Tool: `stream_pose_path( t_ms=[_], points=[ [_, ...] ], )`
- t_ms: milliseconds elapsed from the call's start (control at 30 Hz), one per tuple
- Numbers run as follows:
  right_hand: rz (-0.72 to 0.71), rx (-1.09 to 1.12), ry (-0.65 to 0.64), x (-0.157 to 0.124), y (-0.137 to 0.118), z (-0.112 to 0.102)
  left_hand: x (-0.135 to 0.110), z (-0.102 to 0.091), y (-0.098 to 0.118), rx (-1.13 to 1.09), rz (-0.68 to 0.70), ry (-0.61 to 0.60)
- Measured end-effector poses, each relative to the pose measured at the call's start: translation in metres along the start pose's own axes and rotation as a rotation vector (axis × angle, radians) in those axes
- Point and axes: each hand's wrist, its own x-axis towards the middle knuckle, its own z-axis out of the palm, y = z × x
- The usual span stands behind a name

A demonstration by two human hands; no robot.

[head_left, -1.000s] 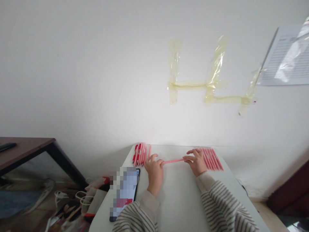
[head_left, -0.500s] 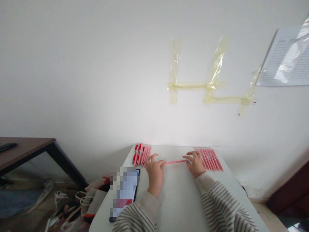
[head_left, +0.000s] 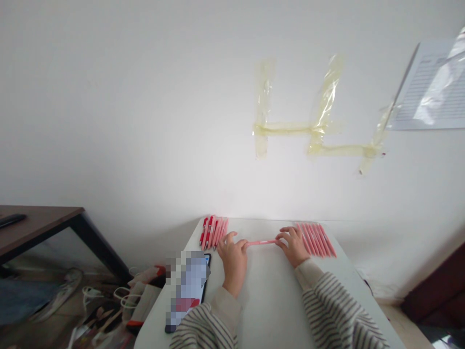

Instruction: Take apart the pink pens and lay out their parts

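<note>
A slim pink pen [head_left: 262, 242] lies crosswise between my hands, low over the white table. My left hand [head_left: 233, 257] pinches its left end between thumb and finger, the other fingers raised. At the right end, the thumb and fingertips of my right hand [head_left: 292, 246] are closed on it. To the left of my left hand is a row of pink and red pens [head_left: 212, 232], several with dark tips. Beside my right hand, several pink pens [head_left: 318, 240] lie side by side, slanted. My fingers hide both ends of the held pen.
A phone [head_left: 189, 291] with a blurred screen lies on the left of the white table [head_left: 272, 300]. Behind the table rises a white wall with yellowish tape [head_left: 286, 130]. At left stand a brown desk [head_left: 39, 225] and, on the floor, bags and cables [head_left: 123, 300].
The pen has turned a little between my fingers, and a pale mark now shows on it. My right fingertips have shifted slightly left. The rows of pens have stayed put.
</note>
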Motion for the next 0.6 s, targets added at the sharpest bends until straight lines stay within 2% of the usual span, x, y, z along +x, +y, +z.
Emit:
stream_pose_path(
  t_ms=[333,600],
  points=[
    [0.014,0.0,0.007,-0.0016,0.0016,0.0019,0.0029,0.0044,-0.0015,-0.102,0.046,-0.009],
    [0.043,-0.032,0.019,-0.0036,0.003,0.0066,0.0027,0.0034,-0.0009,-0.098,0.041,-0.018]
  ],
)
